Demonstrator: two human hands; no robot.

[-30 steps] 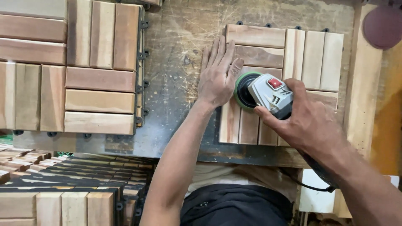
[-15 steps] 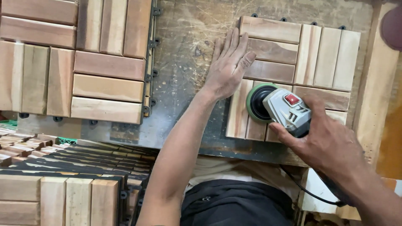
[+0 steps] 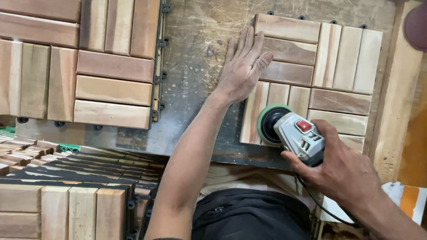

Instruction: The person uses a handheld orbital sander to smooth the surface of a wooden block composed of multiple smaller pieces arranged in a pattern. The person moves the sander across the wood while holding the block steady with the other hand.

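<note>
My left hand spread flat, pinning wooden tile upper-left corner against scratched surface so it won't skid. Right hand wraps grey sander, pad on tile's near-left slat beneath left hand.

One head-worn view only, looking almost straight down from above the person's chest onto the scratched grey metal desk. Close range: both forearms enter from the bottom edge, and the dark-clothed lap fills the bottom centre. The far desk edge lies off-frame at the top. The square slatted wooden tile sits right of centre, a larger sheet of joined wooden tiles upper left, and a stack of wooden tiles lower left. No second view to share the scene.
</note>
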